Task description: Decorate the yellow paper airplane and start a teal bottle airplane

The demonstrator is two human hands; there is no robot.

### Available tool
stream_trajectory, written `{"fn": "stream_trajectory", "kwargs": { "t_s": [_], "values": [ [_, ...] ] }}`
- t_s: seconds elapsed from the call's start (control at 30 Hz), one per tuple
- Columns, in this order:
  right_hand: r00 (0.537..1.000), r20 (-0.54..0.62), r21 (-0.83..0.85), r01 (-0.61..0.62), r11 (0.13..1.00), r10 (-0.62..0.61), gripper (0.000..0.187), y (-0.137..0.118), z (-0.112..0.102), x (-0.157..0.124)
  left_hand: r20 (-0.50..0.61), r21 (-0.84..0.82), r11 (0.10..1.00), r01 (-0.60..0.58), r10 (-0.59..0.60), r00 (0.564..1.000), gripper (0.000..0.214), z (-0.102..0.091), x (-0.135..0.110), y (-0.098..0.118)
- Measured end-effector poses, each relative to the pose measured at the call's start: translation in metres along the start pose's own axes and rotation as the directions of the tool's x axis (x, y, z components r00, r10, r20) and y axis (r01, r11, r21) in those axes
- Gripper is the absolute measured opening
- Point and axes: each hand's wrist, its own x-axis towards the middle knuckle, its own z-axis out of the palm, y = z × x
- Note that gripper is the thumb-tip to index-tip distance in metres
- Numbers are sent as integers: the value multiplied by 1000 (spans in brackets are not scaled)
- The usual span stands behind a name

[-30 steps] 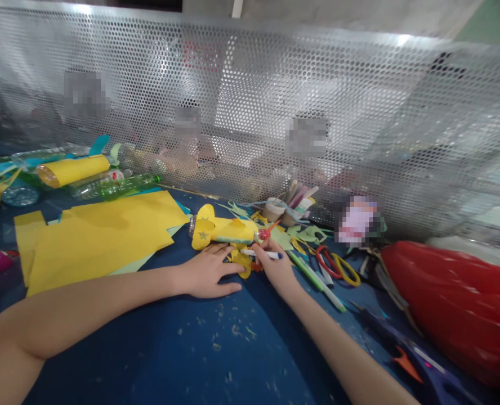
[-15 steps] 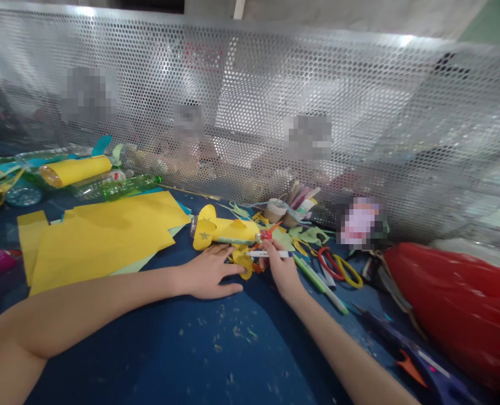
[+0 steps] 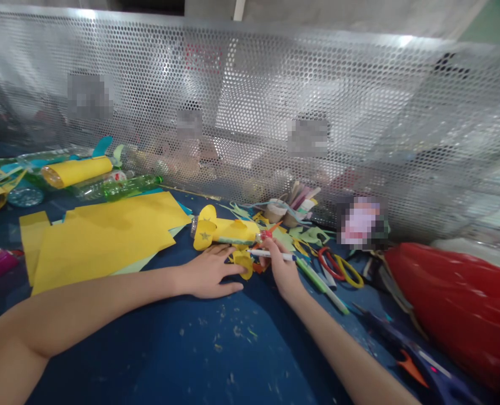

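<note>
My right hand pinches a white marker pen with a dark end, its tip pointing left at a yellow paper cutout. My left hand lies flat with fingers spread, the thumb side reaching the edge of that cutout. Just beyond both hands, a plastic bottle wrapped in yellow paper lies on its side. It has a red cap at its right end and rounded paper fins, one with a star drawn on it, at its left. Orange scraps lie partly hidden beneath my right hand.
Yellow paper sheets and bottles lie to the left. Green markers, scissors with red and yellow handles, a glue gun and a red bag are on the right. A perforated metal screen stands behind.
The marker pen in my right hand has tilted slightly, its rear end a little lower. My left hand and the wrapped bottle stay in place.
</note>
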Motion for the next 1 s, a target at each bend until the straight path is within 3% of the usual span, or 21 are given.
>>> {"fn": "stream_trajectory", "kwargs": {
  "t_s": [0.1, 0.27, 0.57, 1.0],
  "values": [
    [999, 41, 3, -12, 1000, 12, 40, -3, 1, -2, 4, 0, 1000, 6, -6, 1000, 51, 0, 0, 0],
    [994, 83, -64, 71, 995, -65, 39, -5, -2, -4, -9, 4, 1000, 13, -13, 1000, 52, -1, 0, 1],
    [996, 22, -59, 85, 995, -83, 41, -1, -1, 0, 16, -12, 999, 38, -38, 999, 62, 2, 0, 0],
    [999, 42, 2, -15, 1000, 15, 46, -3, -1, -1, 11, -14, 999, 33, -33, 999, 55, 0, -1, 1]
  ]
}}
